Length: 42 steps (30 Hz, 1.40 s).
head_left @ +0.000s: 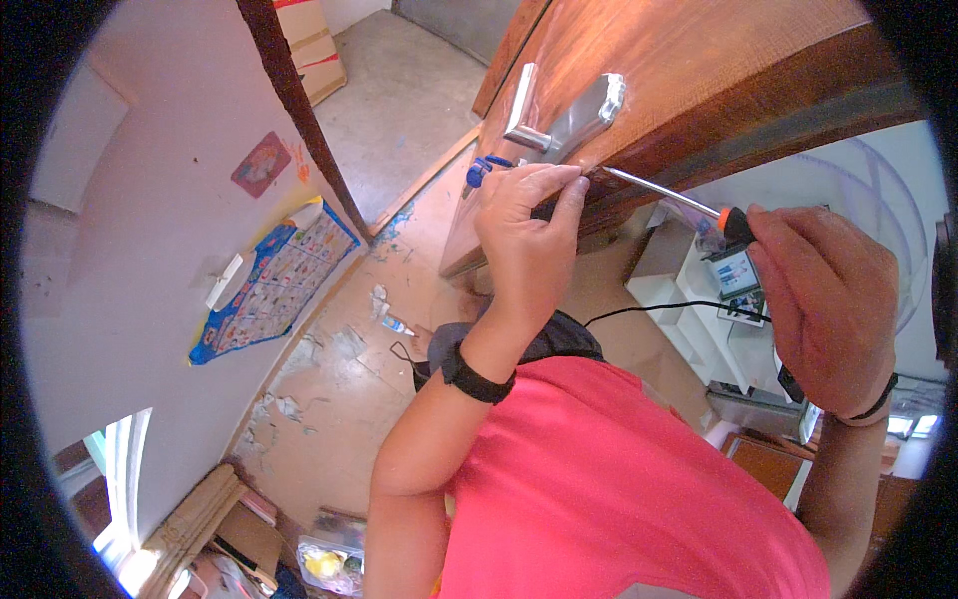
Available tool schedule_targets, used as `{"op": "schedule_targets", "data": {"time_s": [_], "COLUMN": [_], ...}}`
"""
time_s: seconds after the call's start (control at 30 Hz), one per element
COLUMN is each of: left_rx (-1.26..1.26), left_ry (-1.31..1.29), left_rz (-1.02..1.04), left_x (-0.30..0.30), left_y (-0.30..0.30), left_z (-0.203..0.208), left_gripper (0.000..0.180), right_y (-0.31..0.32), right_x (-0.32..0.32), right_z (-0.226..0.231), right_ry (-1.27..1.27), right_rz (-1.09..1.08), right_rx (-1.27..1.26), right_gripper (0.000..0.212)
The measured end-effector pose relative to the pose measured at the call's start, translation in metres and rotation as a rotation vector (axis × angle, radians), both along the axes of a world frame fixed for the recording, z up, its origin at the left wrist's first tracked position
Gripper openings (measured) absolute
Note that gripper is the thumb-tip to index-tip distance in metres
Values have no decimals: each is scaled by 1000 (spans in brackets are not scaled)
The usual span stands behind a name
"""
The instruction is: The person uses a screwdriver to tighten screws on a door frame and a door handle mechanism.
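Note:
My right hand (828,299) is wrapped around the black and orange handle of a screwdriver (664,193). Its metal shaft points left, and the tip meets the edge of a brown wooden door (689,90). Right by the tip, my left hand (529,225) is closed in a pinch at the door edge; what lies between its fingertips is too small to make out. Just above that hand, a silver lever handle (534,115) with its plate is mounted on the door. Blue-headed keys (479,172) show beside the left fingers, below the lever.
A wall with a colourful poster (274,285) rises on the left. On the floor (339,399) lie paper scraps and a small white and blue tube (397,326). White shelves (689,319) with framed pictures stand behind the door, at right. A clear box (329,564) sits at the lower left.

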<state>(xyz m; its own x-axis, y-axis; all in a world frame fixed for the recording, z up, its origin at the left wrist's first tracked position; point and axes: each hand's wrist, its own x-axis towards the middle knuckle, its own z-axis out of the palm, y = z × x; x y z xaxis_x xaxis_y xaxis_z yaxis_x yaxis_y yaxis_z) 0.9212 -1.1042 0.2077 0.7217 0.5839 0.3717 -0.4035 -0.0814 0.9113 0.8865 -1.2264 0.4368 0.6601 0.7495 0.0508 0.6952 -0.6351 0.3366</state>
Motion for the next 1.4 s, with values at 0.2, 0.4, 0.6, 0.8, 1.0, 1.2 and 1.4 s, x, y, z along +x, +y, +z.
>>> {"op": "schedule_targets", "data": {"time_s": [0.2, 0.4, 0.6, 0.8, 1.0, 1.2, 1.4], "left_rx": [-37, -16, 2, -22, -21, -8, -18], "left_ry": [17, 51, 63, 67, 63, 53, 62], "left_rz": [2, 65, 88, 68, 28, 4, -16], "left_x": [-2, -3, -4, -4, -4, -4, -3], "left_y": [-1, -4, 0, -3, -2, 1, 3], "left_z": [-3, -9, -12, -10, -9, -8, -9], "left_gripper": [13, 13, 11, 11, 11, 11, 10], "right_y": [10, 13, 16, 13, 13, 14, 22], "right_x": [-1, 0, 5, 4, 2, 1, 1], "right_z": [4, -1, -6, -6, -7, -1, 0], "right_ry": [7, -17, -84, -68, -65, -86, -64], "right_rz": [13, 75, 108, 111, 95, 62, 78], "right_rx": [-60, -57, -26, 2, 36, 4, -16], "right_gripper": [22, 22, 21, 23, 23, 23, 21]}}
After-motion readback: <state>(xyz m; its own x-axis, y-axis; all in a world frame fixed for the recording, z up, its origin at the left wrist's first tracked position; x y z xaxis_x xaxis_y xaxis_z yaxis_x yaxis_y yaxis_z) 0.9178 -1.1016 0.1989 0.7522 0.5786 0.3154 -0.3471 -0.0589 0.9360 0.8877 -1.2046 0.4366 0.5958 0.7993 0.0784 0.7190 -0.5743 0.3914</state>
